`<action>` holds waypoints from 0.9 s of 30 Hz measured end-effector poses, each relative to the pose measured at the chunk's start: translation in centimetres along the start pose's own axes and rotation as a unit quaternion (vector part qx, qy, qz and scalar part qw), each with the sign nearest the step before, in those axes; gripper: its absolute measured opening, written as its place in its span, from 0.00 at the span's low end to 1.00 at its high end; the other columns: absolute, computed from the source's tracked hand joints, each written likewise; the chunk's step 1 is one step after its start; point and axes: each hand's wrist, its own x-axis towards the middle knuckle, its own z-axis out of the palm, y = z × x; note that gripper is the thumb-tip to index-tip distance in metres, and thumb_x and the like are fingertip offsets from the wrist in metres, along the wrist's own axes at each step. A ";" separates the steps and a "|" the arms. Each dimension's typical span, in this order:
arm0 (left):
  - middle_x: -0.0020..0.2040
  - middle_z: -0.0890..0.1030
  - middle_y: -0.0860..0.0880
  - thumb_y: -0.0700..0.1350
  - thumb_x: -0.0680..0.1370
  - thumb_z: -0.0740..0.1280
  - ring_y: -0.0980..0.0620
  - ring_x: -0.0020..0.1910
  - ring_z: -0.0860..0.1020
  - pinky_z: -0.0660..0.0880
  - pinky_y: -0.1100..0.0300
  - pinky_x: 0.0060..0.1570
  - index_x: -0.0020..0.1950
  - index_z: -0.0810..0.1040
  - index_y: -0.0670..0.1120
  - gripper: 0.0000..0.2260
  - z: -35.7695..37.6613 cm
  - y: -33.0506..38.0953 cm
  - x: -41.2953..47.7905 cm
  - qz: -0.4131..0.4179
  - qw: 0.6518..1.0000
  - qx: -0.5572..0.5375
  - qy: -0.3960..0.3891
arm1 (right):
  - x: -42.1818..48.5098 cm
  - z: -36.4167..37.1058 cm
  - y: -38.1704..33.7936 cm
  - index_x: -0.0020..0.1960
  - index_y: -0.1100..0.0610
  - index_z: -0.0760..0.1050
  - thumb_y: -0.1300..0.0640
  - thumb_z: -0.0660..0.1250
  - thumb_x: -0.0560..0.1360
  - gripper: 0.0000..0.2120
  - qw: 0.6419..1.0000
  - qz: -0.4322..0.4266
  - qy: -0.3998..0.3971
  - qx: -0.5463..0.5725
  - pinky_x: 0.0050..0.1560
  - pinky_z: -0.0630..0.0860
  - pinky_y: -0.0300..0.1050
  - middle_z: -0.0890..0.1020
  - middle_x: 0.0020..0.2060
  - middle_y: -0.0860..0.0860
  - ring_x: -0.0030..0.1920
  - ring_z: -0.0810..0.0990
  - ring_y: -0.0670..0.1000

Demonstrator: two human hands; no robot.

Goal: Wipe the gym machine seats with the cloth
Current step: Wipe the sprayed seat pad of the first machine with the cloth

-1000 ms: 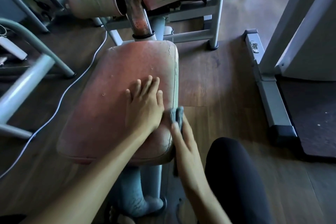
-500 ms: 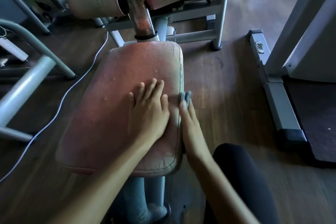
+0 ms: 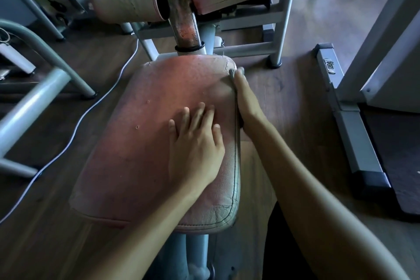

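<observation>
A worn pink padded seat [image 3: 141,138] of a gym machine fills the middle of the head view. My left hand [image 3: 195,143] lies flat on its top, right of centre, fingers spread and holding nothing. My right hand [image 3: 246,98] presses against the seat's right side edge near the far corner. A grey cloth [image 3: 232,73] sits under its fingers; only a small part pokes out past the fingertips.
A rusty post [image 3: 185,22] and two cracked pink roller pads [image 3: 127,3] rise just beyond the seat. Grey frame tubes [image 3: 34,107] and a white cable [image 3: 95,109] lie left. A machine base rail [image 3: 347,125] runs along the floor on the right.
My right hand has slid the cloth forward along the seat's right edge, from near the front corner to the far corner. My left hand stays flat on the seat.
</observation>
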 end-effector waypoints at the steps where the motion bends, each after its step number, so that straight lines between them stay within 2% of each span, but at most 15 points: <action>1: 0.78 0.62 0.54 0.52 0.81 0.49 0.47 0.78 0.56 0.51 0.42 0.76 0.76 0.63 0.53 0.23 0.0 0.0 -0.1 -0.003 1.000 -0.006 -0.006 | 1.2 -0.1 -1.0 0.76 0.51 0.65 0.35 0.53 0.80 0.30 1.000 0.015 -0.001 -0.004 0.68 0.66 0.37 0.69 0.71 0.43 0.69 0.71 0.44; 3: 0.78 0.60 0.54 0.51 0.83 0.53 0.48 0.79 0.53 0.48 0.43 0.77 0.77 0.61 0.53 0.21 -0.1 0.0 -0.1 -0.007 1.000 -0.019 -0.011 | 1.9 -0.3 -2.1 0.75 0.55 0.66 0.41 0.52 0.83 0.26 1.000 -0.008 -0.010 -0.022 0.53 0.70 0.25 0.73 0.65 0.43 0.61 0.74 0.40; 4: 0.78 0.61 0.54 0.50 0.83 0.55 0.48 0.79 0.53 0.48 0.44 0.77 0.76 0.62 0.53 0.21 -0.1 -0.1 0.0 -0.008 0.999 -0.034 -0.008 | 1.1 -0.1 -2.2 0.75 0.56 0.66 0.44 0.52 0.84 0.24 0.999 -0.015 -0.009 -0.038 0.50 0.68 0.23 0.73 0.63 0.43 0.61 0.72 0.38; 5: 0.78 0.62 0.54 0.49 0.82 0.56 0.49 0.79 0.55 0.48 0.46 0.77 0.75 0.65 0.52 0.21 -0.2 -0.2 0.2 -0.013 0.998 -0.062 -0.004 | -0.3 0.4 -2.0 0.75 0.56 0.66 0.45 0.52 0.84 0.24 0.999 -0.018 0.006 -0.049 0.55 0.67 0.25 0.72 0.64 0.44 0.62 0.70 0.39; 7: 0.74 0.69 0.50 0.45 0.79 0.60 0.48 0.76 0.62 0.53 0.49 0.77 0.70 0.72 0.47 0.19 -0.9 -0.8 0.4 -0.037 0.983 -0.177 0.023 | -4.1 1.2 -1.4 0.76 0.54 0.61 0.41 0.53 0.82 0.27 0.983 -0.045 0.028 -0.177 0.72 0.60 0.41 0.65 0.74 0.49 0.72 0.63 0.45; 8: 0.72 0.72 0.48 0.45 0.76 0.60 0.47 0.74 0.66 0.58 0.49 0.75 0.67 0.76 0.46 0.19 -1.4 -1.5 0.2 -0.046 0.972 -0.226 0.048 | -6.2 1.4 -1.1 0.78 0.54 0.57 0.39 0.53 0.81 0.30 0.962 -0.044 0.023 -0.270 0.77 0.54 0.49 0.58 0.78 0.50 0.78 0.56 0.49; 9: 0.70 0.74 0.47 0.45 0.74 0.59 0.46 0.72 0.68 0.61 0.47 0.74 0.65 0.78 0.45 0.20 -1.8 -2.5 -0.1 -0.052 0.967 -0.240 0.067 | -8.3 1.7 -0.9 0.80 0.54 0.50 0.39 0.52 0.81 0.33 0.933 -0.032 0.009 -0.357 0.79 0.48 0.52 0.51 0.81 0.51 0.80 0.48 0.51; 11: 0.70 0.74 0.47 0.47 0.73 0.58 0.45 0.72 0.68 0.63 0.43 0.72 0.64 0.78 0.47 0.21 -2.9 -5.4 -1.0 -0.067 0.979 -0.172 0.080 | -12.6 2.7 -0.9 0.81 0.56 0.44 0.38 0.49 0.82 0.35 0.871 -0.044 -0.017 -0.488 0.79 0.41 0.51 0.44 0.81 0.52 0.80 0.40 0.52; 12: 0.71 0.73 0.48 0.49 0.73 0.57 0.45 0.73 0.67 0.62 0.43 0.72 0.65 0.77 0.48 0.22 -3.3 -7.3 -1.4 -0.080 0.986 -0.122 0.078 | -14.5 3.3 -0.9 0.81 0.58 0.46 0.37 0.46 0.82 0.36 0.844 -0.068 -0.018 -0.531 0.78 0.42 0.52 0.46 0.81 0.54 0.80 0.42 0.54; 14: 0.72 0.72 0.49 0.55 0.74 0.54 0.44 0.74 0.66 0.62 0.44 0.73 0.67 0.75 0.49 0.25 -4.1 -11.1 -1.9 -0.090 0.994 -0.043 0.055 | -16.9 4.5 -0.9 0.78 0.62 0.59 0.37 0.46 0.79 0.37 0.795 -0.148 -0.013 -0.588 0.77 0.52 0.57 0.59 0.78 0.58 0.79 0.55 0.58; 16: 0.72 0.73 0.48 0.59 0.76 0.51 0.45 0.73 0.68 0.63 0.47 0.73 0.69 0.74 0.49 0.28 -4.4 -13.7 -2.3 -0.066 0.997 -0.014 0.040 | -16.4 5.0 -0.9 0.74 0.62 0.68 0.37 0.48 0.79 0.36 0.745 -0.216 -0.061 -0.629 0.75 0.60 0.58 0.68 0.74 0.59 0.76 0.64 0.58; 19: 0.72 0.72 0.49 0.59 0.77 0.48 0.46 0.74 0.67 0.63 0.47 0.72 0.71 0.72 0.49 0.29 -4.3 -14.4 -3.0 -0.046 0.998 0.013 0.038 | -12.7 5.7 -2.3 0.80 0.55 0.55 0.35 0.38 0.77 0.38 0.684 -0.238 -0.200 -0.660 0.78 0.47 0.50 0.56 0.80 0.52 0.80 0.51 0.50; 21: 0.71 0.74 0.49 0.58 0.77 0.49 0.46 0.73 0.69 0.65 0.48 0.72 0.70 0.74 0.49 0.28 -4.2 -14.1 -3.1 -0.051 0.997 0.011 0.053 | -10.8 6.8 -2.4 0.81 0.54 0.49 0.34 0.32 0.73 0.42 0.686 -0.223 -0.199 -0.663 0.78 0.42 0.50 0.50 0.81 0.51 0.80 0.45 0.50; 24: 0.69 0.76 0.49 0.57 0.77 0.51 0.47 0.71 0.71 0.67 0.49 0.70 0.68 0.76 0.49 0.26 -4.0 -14.0 -3.0 -0.058 0.995 -0.005 0.079 | -11.1 8.5 -1.8 0.81 0.56 0.45 0.33 0.31 0.72 0.44 0.700 -0.195 -0.181 -0.663 0.78 0.40 0.51 0.46 0.81 0.53 0.80 0.42 0.52; 27: 0.68 0.77 0.50 0.57 0.77 0.51 0.48 0.70 0.71 0.67 0.49 0.70 0.67 0.77 0.50 0.25 -4.0 -14.1 -3.0 -0.065 0.994 -0.020 0.087 | -10.9 7.5 -3.3 0.81 0.52 0.45 0.31 0.42 0.78 0.39 0.703 -0.181 -0.239 -0.645 0.77 0.40 0.49 0.44 0.81 0.51 0.80 0.41 0.51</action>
